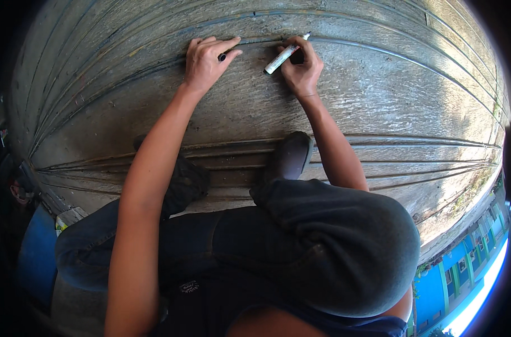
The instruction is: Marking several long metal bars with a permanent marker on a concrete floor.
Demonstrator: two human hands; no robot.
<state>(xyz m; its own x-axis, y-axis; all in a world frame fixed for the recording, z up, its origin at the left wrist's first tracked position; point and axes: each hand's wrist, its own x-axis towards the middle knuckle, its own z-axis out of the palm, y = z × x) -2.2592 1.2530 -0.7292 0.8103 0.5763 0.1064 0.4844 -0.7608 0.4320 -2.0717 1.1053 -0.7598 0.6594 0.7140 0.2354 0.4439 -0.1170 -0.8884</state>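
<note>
My right hand [301, 66] grips a white marker [281, 59], its tip pointing up-right against a dark groove line on the weathered wooden boards [379, 84]. My left hand [206, 59] rests flat on the boards to the left, pinching a small black cap [222, 57] between thumb and forefinger. Both hands lie along the same curved line on the wood.
I crouch on the planks; my dark shoes [289, 156] stand on grooved boards below the hands and my knees in dark trousers [334, 247] fill the lower middle. A blue object [36, 253] sits at the left edge. Blue-green buildings [463, 269] show at the lower right.
</note>
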